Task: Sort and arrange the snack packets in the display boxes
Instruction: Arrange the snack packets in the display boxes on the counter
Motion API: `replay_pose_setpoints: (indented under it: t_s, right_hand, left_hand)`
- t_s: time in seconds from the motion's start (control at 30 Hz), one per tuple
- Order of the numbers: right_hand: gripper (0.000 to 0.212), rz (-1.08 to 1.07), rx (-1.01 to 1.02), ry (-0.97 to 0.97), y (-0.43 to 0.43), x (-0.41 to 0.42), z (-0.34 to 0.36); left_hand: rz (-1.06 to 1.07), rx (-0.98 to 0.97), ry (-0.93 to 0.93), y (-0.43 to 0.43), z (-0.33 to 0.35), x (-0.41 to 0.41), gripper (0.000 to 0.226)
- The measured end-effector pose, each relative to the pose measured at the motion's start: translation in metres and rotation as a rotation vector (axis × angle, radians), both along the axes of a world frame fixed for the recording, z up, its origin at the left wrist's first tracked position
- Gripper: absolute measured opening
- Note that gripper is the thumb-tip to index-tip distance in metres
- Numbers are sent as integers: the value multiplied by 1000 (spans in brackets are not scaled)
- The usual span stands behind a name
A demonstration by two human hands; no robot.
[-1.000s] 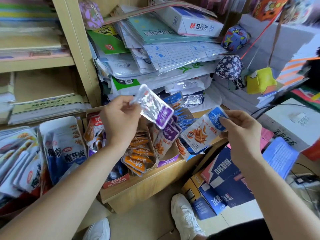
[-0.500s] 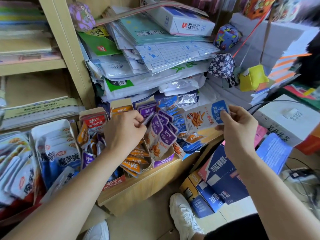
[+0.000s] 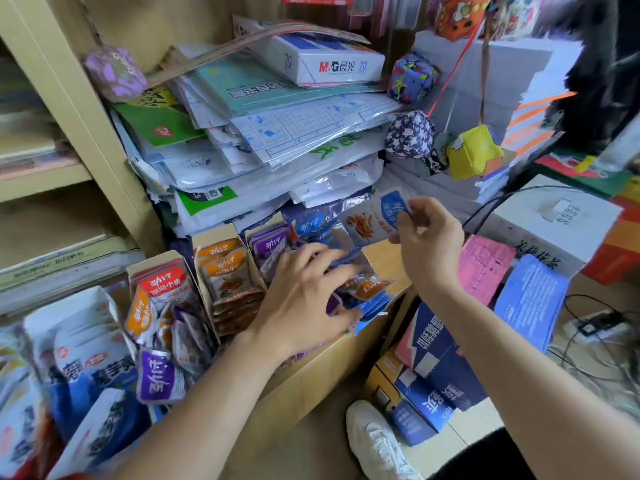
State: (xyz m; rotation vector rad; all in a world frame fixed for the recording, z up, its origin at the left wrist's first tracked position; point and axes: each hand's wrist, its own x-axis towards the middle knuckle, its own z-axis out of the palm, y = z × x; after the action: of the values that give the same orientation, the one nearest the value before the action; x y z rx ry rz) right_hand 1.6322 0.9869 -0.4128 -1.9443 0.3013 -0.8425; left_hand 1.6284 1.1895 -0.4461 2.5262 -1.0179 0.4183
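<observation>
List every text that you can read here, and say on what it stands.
"M&G晨光" and "70": white box.
"劲仔", "深海小鱼": red packet.
"劲仔": orange packet, purple packet.
"茉莉花茶": carton.
Print on the blue packet in the right hand: blurred.
Print on the stacked papers: too small.

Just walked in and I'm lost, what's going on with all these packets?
A person is sorting small snack packets into cardboard display boxes on a wooden shelf. The right hand pinches a blue-and-white packet above the boxes. The left hand, fingers spread, reaches into a mixed pile of packets at the right-hand boxes. Orange packets and red packets stand in boxes of their own, and some loose packets lie in front of the red ones.
</observation>
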Motion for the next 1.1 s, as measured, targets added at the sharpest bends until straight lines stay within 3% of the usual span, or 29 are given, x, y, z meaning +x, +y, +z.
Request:
replay_pose_setpoints:
  t_s: [0.1, 0.17, 0.3, 0.43, 0.67, 0.77, 0.97, 1.1]
  right_hand:
    - [22, 22, -65, -23, -2, 4, -5]
    - [21, 38, -51, 12, -6, 5, -7]
    - [13, 214, -194, 292, -13, 8, -23]
    - [13, 251, -376, 399, -15, 13, -34]
    - [11, 301, -483, 617, -16, 23, -36]
    - [17, 382, -467, 647, -17, 22, -29]
    - [28, 510, -386, 612, -32, 8, -12]
    - [39, 611, -394, 728, -39, -5, -7]
  left_hand:
    - [41, 107, 3, -4, -7, 5, 44]
    - [112, 68, -61, -1, -7, 11, 27]
    - [269, -12, -130, 8, -3, 16, 4]
    - [386, -22, -166, 16, -2, 17, 11]
    - [459, -5, -172, 19, -4, 14, 14]
    - [374, -25, -140, 14, -7, 11, 18]
    - [154, -84, -134, -10, -9, -5, 51]
    - [134, 50, -128, -29, -16, -7, 63]
